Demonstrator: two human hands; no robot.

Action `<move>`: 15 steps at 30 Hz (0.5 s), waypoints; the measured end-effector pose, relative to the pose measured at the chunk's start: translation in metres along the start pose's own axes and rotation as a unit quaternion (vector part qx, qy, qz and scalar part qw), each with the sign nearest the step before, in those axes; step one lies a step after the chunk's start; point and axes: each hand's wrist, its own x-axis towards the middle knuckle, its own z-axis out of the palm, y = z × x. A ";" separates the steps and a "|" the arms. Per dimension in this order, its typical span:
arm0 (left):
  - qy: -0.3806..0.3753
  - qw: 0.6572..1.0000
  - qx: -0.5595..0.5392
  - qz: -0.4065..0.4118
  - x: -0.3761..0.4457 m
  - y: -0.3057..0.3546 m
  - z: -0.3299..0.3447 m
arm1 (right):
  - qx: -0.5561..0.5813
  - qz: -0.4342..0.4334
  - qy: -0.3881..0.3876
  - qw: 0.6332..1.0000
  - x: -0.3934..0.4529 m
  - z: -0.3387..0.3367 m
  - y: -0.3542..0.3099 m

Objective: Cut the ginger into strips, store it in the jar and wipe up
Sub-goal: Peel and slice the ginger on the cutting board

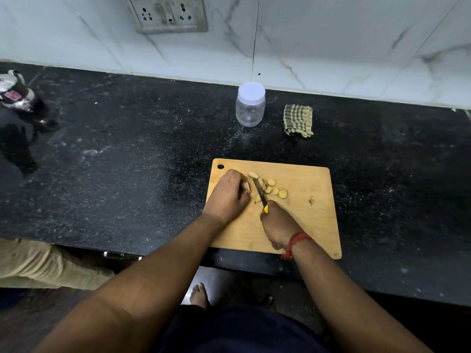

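A wooden cutting board [305, 225] lies on the black counter. My left hand [226, 197] presses down on a piece of ginger [246, 186] near the board's upper left. My right hand [277, 225] grips a knife [260, 191] with a yellow handle, its blade resting beside the ginger piece. Several round ginger slices [274, 188] lie just right of the blade. A clear plastic jar [250, 105] with a white lid on it stands behind the board. A checked cloth [297, 119] lies folded to the jar's right.
The black speckled counter [127, 161] stretches left and right, backed by a white marble wall with a socket panel [168, 14]. A dark metal vessel [17, 98] sits at the far left. A small ginger scrap [311, 200] lies on the board's right side.
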 end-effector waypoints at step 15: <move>-0.003 0.999 0.029 0.014 0.003 -0.008 -0.008 | -0.009 -0.022 0.021 1.000 0.008 0.001 -0.013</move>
